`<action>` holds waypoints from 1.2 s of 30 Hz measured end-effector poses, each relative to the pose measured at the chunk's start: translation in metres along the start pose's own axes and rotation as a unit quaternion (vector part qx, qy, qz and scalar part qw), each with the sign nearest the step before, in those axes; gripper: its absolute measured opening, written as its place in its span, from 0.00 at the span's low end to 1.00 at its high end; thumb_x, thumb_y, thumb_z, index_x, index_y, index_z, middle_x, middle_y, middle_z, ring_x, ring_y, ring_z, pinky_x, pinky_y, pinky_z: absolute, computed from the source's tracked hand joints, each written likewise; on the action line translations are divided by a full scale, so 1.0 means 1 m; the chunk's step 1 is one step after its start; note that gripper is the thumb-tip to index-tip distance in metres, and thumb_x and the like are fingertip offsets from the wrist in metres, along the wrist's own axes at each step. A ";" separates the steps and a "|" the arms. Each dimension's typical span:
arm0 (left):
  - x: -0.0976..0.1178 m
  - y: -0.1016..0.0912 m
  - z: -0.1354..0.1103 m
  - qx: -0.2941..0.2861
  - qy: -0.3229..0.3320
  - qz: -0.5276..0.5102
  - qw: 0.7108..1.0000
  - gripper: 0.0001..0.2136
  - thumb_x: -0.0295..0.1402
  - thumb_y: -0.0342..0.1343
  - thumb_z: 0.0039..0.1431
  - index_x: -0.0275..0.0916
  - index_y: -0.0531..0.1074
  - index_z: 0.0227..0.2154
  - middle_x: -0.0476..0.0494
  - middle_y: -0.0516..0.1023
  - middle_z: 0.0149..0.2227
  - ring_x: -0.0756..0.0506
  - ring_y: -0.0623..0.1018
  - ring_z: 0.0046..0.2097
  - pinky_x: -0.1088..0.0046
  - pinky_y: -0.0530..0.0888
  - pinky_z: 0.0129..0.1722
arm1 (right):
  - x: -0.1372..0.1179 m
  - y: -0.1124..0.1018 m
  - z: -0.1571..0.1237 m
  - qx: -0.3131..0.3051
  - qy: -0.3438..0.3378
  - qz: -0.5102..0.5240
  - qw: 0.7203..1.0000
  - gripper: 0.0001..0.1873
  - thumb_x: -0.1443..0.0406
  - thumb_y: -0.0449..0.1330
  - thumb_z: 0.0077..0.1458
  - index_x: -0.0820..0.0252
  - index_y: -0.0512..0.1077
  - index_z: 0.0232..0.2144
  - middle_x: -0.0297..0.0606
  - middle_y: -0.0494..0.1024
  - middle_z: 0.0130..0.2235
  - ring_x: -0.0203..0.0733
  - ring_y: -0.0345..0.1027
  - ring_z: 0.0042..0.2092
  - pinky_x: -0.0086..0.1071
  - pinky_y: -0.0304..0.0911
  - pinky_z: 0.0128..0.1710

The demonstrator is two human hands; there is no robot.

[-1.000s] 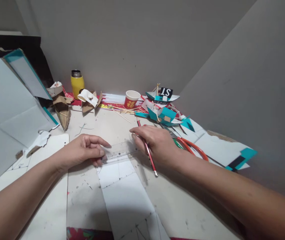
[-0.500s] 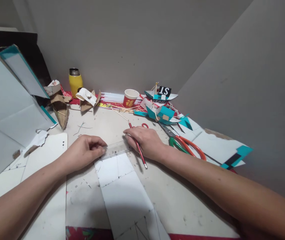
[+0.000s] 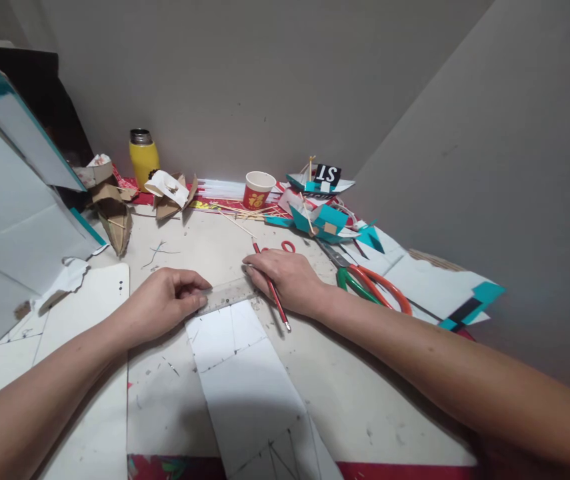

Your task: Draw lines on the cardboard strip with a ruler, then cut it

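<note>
A clear plastic ruler (image 3: 225, 295) lies across the far end of a long white paper strip (image 3: 245, 373) marked with pencil lines. My left hand (image 3: 165, 303) pinches the ruler's left end with curled fingers. My right hand (image 3: 285, 277) presses on the ruler's right end and holds a red pencil (image 3: 272, 290), its tip pointing toward me.
Orange and green scissors (image 3: 369, 283) lie just right of my right hand. At the back stand a yellow bottle (image 3: 143, 159), a red paper cup (image 3: 257, 190), cardboard models (image 3: 115, 213) and teal paper boats (image 3: 322, 220). White sheets (image 3: 9, 220) lean at the left. Walls close the back and right.
Both hands with the ruler and pencil have shifted slightly left and farther away along the strip. The view has tilted a little.
</note>
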State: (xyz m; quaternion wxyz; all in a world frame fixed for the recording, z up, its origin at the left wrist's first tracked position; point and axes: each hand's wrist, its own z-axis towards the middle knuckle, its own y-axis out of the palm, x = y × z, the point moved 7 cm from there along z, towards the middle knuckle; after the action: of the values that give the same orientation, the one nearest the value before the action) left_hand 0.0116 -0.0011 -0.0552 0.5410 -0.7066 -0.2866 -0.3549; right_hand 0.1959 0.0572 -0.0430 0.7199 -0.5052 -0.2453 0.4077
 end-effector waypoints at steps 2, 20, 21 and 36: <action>0.000 0.001 0.001 -0.003 -0.002 -0.003 1.000 0.14 0.40 0.58 0.57 0.37 0.81 0.40 0.45 0.80 0.31 0.45 0.74 0.33 0.69 0.69 0.34 | 0.000 0.000 0.000 -0.008 0.000 0.002 1.000 0.13 0.65 0.51 0.67 0.59 0.75 0.38 0.43 0.82 0.35 0.44 0.73 0.37 0.33 0.60 0.35; -0.002 0.003 0.001 -0.025 -0.001 0.034 0.999 0.20 0.42 0.56 0.59 0.36 0.80 0.47 0.41 0.83 0.38 0.43 0.76 0.37 0.67 0.70 0.37 | 0.002 0.007 0.000 -0.033 0.015 -0.020 0.999 0.11 0.68 0.53 0.66 0.60 0.75 0.35 0.41 0.81 0.34 0.44 0.70 0.35 0.33 0.56 0.33; -0.002 0.003 0.001 -0.025 0.000 0.035 0.999 0.20 0.42 0.56 0.59 0.35 0.80 0.47 0.41 0.83 0.37 0.43 0.76 0.36 0.67 0.70 0.37 | 0.002 0.007 0.000 -0.032 0.015 -0.023 0.999 0.11 0.68 0.53 0.66 0.60 0.76 0.36 0.42 0.81 0.34 0.44 0.70 0.36 0.33 0.56 0.33; -0.001 0.002 0.001 0.001 -0.015 -0.033 0.999 0.18 0.41 0.57 0.57 0.34 0.79 0.43 0.46 0.76 0.30 0.47 0.70 0.32 0.71 0.66 0.33 | 0.000 -0.005 0.002 0.034 0.001 -0.004 0.999 0.14 0.65 0.50 0.67 0.62 0.76 0.41 0.43 0.83 0.36 0.45 0.76 0.38 0.34 0.63 0.36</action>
State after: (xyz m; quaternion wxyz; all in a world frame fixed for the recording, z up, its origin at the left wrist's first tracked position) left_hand 0.0127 -0.0007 -0.0575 0.5257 -0.7014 -0.3176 -0.3616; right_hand 0.1966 0.0577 -0.0375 0.7386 -0.4796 -0.2324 0.4128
